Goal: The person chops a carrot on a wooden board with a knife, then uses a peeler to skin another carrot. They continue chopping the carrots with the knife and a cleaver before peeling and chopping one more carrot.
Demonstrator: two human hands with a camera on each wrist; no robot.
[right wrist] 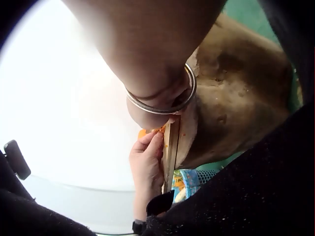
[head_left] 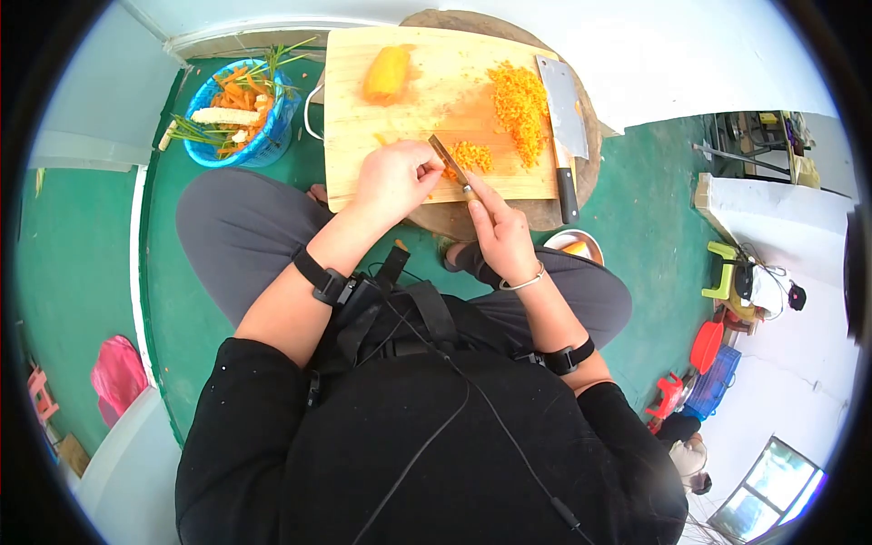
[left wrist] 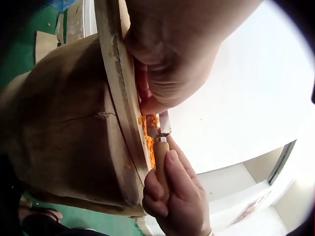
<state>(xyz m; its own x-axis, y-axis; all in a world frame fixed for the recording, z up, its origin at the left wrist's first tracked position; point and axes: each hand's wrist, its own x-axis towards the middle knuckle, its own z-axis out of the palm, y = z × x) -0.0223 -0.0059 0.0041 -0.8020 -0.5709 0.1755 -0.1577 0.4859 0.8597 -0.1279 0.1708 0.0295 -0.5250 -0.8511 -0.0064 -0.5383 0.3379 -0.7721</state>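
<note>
My right hand [head_left: 504, 236] grips the wooden handle of a small knife [head_left: 445, 153] at the near edge of the cutting board [head_left: 350, 118]. Its blade points up and left across the board. Close by the blade, my left hand [head_left: 395, 177] has its fingers curled, the thumb and fingertips pinched at orange carrot pieces [right wrist: 160, 130]; the palm hides part of them. A small heap of diced carrot [head_left: 472, 156] lies right of the blade. Farther right spreads a larger heap of minced carrot [head_left: 520, 104]. One thick carrot chunk [head_left: 388, 73] rests at the far left.
A cleaver [head_left: 565, 104] lies along the board's right edge. The board sits on a wooden block [left wrist: 64, 113]. A blue basket [head_left: 291, 113] of peelings stands on the left; a bowl [head_left: 595, 247] with orange pieces is near the right knee.
</note>
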